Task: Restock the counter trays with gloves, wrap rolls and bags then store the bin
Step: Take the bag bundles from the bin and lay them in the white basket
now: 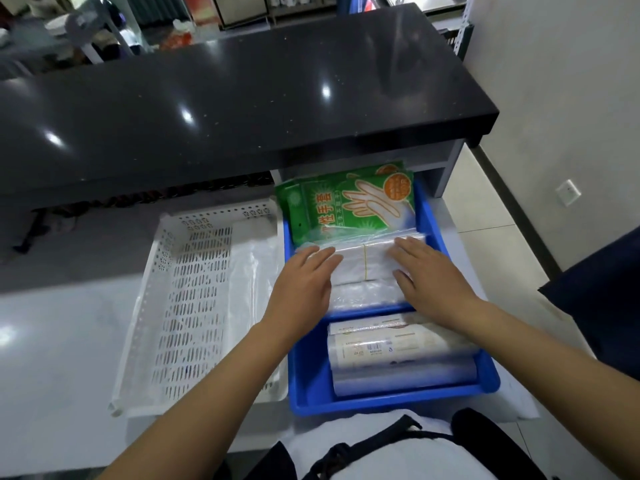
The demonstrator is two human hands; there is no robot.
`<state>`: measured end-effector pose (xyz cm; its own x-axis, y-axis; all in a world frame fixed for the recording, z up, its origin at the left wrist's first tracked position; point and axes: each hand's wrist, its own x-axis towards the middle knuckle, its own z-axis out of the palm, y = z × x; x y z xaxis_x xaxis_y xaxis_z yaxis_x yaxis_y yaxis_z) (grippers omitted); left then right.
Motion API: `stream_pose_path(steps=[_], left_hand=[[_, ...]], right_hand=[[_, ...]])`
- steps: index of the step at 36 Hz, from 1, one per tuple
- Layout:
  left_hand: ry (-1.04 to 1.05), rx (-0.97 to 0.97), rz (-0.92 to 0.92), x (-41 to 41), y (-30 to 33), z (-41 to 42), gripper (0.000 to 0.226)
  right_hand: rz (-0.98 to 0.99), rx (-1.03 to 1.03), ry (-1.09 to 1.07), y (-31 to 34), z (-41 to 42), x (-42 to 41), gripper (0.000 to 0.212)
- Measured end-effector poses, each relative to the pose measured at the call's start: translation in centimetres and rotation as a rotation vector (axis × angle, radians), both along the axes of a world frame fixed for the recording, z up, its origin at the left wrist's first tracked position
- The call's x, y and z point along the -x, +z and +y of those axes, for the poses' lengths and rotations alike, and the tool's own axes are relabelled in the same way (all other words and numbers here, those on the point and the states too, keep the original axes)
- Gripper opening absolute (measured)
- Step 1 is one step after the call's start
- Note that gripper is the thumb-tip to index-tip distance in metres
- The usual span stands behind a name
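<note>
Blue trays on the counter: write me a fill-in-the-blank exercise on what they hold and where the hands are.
1. The glove packets in the far blue tray are mostly ____ in colour.
2. Both hands, left and right, lie flat on a bundle of clear ____.
3. The wrap rolls lie in the ____ blue tray.
4. The basket left of the trays is ____.

Missing words: green; bags; near; white

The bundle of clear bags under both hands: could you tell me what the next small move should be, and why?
Probably lift both hands away: the bundle of clear bags already lies flat in the blue tray, below the glove packs, with left hand and right hand resting open on it.
</note>
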<state>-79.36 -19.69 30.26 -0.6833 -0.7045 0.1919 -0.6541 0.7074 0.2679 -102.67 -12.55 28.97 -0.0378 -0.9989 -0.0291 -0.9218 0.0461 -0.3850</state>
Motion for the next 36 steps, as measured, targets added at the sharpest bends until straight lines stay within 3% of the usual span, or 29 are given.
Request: stream_pose_path(steps=[8, 17, 24, 28, 36], left_hand=[[0.129, -0.214, -0.216, -0.1, -1.5, 0.1, 0.054], [0.263, -0.465, -0.055, 0.7, -0.9, 0.2, 0.051], [0.305, -0.507, -0.056, 1.1, 0.3, 0.2, 0.048], [0.355, -0.5, 0.04, 0.3, 1.9, 1.6, 0.048], [0.519, -0.431, 0.219, -7.7, 4.9, 11.2, 0.061]], right_hand=[[-0.01, -0.042, -0.007, 0.4, -0.2, 0.0, 0.049], [-0.083, -0.05, -0.009, 0.0, -0.2, 0.4, 0.056], [-0.22, -0.041, -0.021, 0.2, 0.3, 0.5, 0.06], [-0.328, -0.044, -0.028, 1.8, 1.5, -0.3, 0.058], [-0.389, 0.029, 0.068, 6.0, 6.6, -8.5, 0.052]])
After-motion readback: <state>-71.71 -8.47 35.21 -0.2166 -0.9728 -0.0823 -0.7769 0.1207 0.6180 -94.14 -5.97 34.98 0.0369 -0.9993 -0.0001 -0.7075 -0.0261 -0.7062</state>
